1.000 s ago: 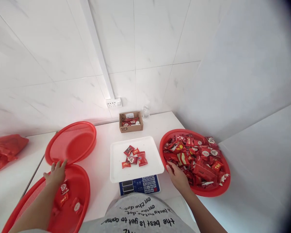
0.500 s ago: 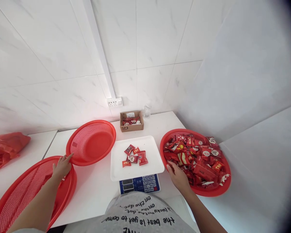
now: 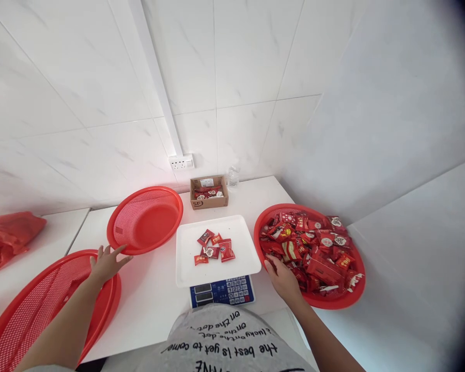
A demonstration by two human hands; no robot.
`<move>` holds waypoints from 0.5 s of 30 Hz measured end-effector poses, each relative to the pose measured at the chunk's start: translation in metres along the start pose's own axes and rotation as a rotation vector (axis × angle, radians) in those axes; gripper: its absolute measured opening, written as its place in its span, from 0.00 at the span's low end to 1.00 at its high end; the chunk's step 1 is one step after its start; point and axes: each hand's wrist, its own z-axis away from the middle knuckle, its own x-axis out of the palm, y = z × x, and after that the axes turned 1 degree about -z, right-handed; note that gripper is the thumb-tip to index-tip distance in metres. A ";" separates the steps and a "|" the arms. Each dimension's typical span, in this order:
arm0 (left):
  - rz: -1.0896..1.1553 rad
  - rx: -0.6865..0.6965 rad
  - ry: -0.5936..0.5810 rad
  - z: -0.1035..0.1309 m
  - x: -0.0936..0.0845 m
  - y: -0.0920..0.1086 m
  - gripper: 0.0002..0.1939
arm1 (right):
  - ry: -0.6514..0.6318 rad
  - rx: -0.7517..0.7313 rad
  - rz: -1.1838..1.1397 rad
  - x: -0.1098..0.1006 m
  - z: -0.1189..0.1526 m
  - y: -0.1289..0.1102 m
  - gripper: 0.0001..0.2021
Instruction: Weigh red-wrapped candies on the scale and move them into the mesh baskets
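My left hand [image 3: 107,263] has its fingers spread at the near edge of an empty red plastic basket [image 3: 150,247]; the fingertips are close to the rim, and I cannot tell whether they touch. Under my left forearm lies a larger red basket [image 3: 19,289], its contents mostly hidden by the arm. My right hand [image 3: 284,279] grips the left rim of another red basket [image 3: 264,219], thumb by the rim and fingers inside. Red candy packets [image 3: 325,263] fill that basket. Between my hands, several small red packets [image 3: 213,251] lie on a white scale tray [image 3: 189,274].
Below the tray shows the scale's blue keypad [image 3: 220,293]. A small cardboard box [image 3: 209,201] with red packets stands behind it, beside a clear plastic container [image 3: 233,176]. A red bag [image 3: 13,237] lies far left. Tiled walls border the table at the back and right.
My left hand has moved right, and its fingers have spread. The empty basket has shifted slightly back, toward the wall. My right hand stays at its basket's rim.
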 end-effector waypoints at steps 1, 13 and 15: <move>-0.004 -0.002 0.026 0.002 -0.001 0.010 0.33 | -0.002 0.001 0.000 0.000 0.000 0.000 0.23; 0.296 0.886 0.071 0.061 0.037 0.224 0.40 | -0.013 -0.003 -0.012 0.000 0.000 -0.001 0.24; 0.313 0.907 0.059 0.060 0.042 0.242 0.43 | -0.006 -0.005 -0.013 0.000 0.001 -0.001 0.24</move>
